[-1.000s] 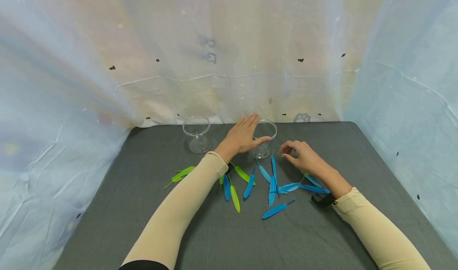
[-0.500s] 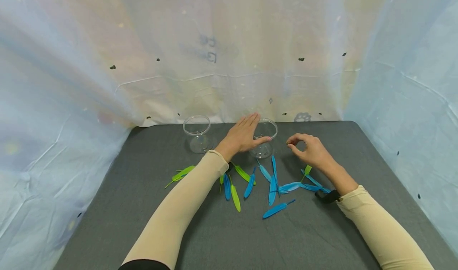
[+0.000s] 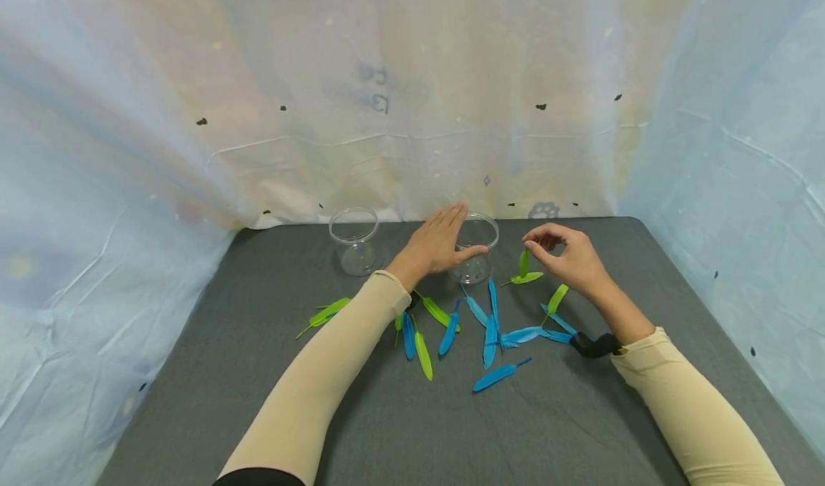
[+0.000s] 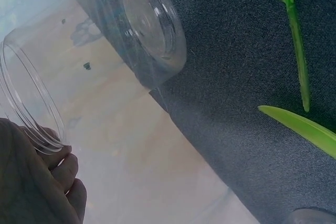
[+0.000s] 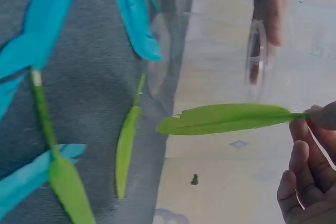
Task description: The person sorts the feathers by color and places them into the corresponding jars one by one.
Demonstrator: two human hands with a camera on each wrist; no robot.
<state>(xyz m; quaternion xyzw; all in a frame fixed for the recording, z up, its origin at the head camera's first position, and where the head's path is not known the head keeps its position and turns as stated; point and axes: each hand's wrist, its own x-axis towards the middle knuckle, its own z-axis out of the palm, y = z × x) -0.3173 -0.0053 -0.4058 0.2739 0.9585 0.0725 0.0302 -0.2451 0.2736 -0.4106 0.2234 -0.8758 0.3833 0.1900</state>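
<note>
My right hand [image 3: 572,255] pinches a green feather [image 5: 226,119] by its quill, thumb against fingertips, and the feather hangs down in the head view. Below it another green feather [image 3: 528,278] lies on the grey table. My left hand [image 3: 433,245] lies along the left side of the right-hand clear jar [image 3: 473,271], fingers straight and thumb spread across its near side. The left wrist view has these fingertips [image 4: 65,171] at the jar's rim. Blue feathers [image 3: 491,339] lie in front of this jar, and a green feather [image 3: 557,298] lies nearer the right wrist.
A second clear jar [image 3: 359,257] stands upright to the left, near the table's back edge. More green feathers [image 3: 423,357] and blue feathers [image 3: 449,334] are scattered around the left forearm. A pale printed curtain [image 3: 412,114] hangs behind the table [image 3: 412,429].
My right hand has moved back and slightly right, lifting a green feather into plain view. The other green feather beneath it is now uncovered. My left hand stays at the jar.
</note>
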